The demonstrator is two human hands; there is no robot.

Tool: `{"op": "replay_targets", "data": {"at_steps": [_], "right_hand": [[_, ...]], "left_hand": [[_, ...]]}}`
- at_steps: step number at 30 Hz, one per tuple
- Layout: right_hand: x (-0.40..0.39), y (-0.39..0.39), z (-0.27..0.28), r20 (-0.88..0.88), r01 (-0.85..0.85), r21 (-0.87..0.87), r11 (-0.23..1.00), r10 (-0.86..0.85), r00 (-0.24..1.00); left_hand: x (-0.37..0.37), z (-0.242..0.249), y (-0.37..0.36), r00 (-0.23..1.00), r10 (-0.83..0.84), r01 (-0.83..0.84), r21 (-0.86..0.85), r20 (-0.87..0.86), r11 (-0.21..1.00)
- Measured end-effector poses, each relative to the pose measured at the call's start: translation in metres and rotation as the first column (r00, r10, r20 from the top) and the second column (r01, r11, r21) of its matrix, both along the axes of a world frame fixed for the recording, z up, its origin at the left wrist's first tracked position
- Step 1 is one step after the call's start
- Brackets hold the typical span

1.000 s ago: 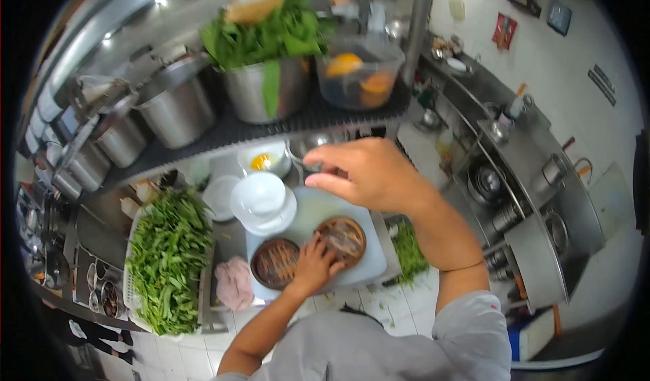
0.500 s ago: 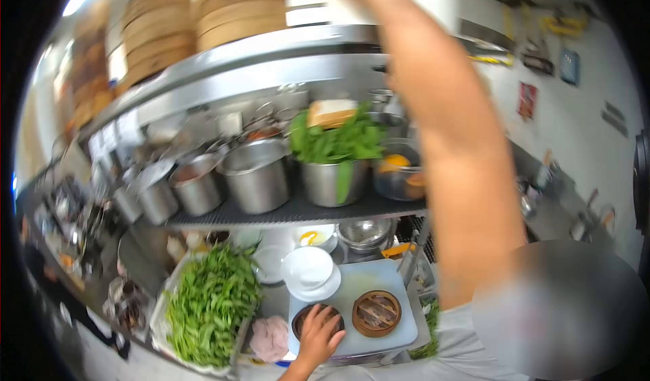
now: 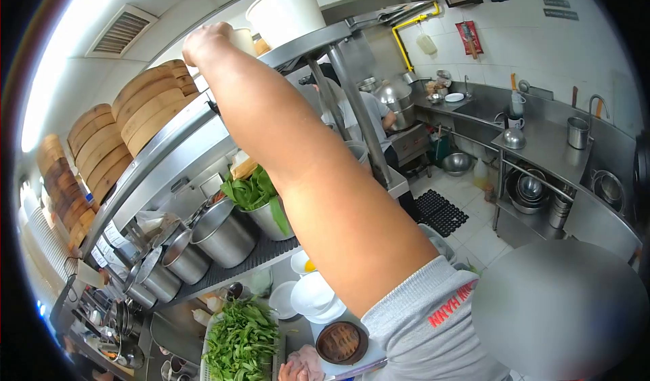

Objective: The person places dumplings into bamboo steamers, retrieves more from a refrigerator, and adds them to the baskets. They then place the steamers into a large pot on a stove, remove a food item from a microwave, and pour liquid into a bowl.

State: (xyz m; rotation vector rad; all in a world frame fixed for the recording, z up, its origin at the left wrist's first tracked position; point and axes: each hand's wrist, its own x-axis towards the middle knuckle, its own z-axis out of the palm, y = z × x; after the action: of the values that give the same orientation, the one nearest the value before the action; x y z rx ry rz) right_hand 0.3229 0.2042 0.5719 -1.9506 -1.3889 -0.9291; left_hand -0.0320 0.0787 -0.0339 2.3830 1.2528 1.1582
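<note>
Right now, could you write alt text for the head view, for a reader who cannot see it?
The wearer's right hand reaches high in a kitchen, near bamboo steamers and a white tub. Below are steel pots and leafy greens; the left hand is by a pink cloth.

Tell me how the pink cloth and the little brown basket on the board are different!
The cloth is pink; the basket is brown. The cloth lies crumpled, while the basket is neatly round. The left hand is right by the cloth, but apart from the basket. Both lie lower than the pots.
</note>
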Motion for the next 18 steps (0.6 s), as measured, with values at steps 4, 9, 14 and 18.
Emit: {"op": "replay_targets", "data": {"at_steps": [4, 9, 14, 18], "right_hand": [[0.018, 0.011, 0.010, -0.166, -0.250, 0.237, 0.939, 0.293, 0.941], [0.044, 0.050, 0.054, 0.543, -0.215, -0.243, 0.946, 0.316, 0.778], [0.075, 0.020, 0.041, -0.240, -0.817, 0.166, 0.552, 0.826, 0.509], [0.066, -0.001, 0.018, -0.040, -0.708, 0.402, 0.581, 0.783, 0.620]], "left_hand": [[0.013, 0.020, -0.010, 0.998, 0.056, -0.056, -0.008, 0.003, 0.998], [0.011, 0.019, -0.020, 0.997, 0.045, -0.041, -0.064, 0.055, 0.997], [0.017, 0.022, -0.011, 0.992, 0.057, -0.047, -0.090, 0.109, 0.995], [0.026, 0.035, -0.010, 0.982, 0.035, -0.014, -0.112, 0.188, 0.994]]}}
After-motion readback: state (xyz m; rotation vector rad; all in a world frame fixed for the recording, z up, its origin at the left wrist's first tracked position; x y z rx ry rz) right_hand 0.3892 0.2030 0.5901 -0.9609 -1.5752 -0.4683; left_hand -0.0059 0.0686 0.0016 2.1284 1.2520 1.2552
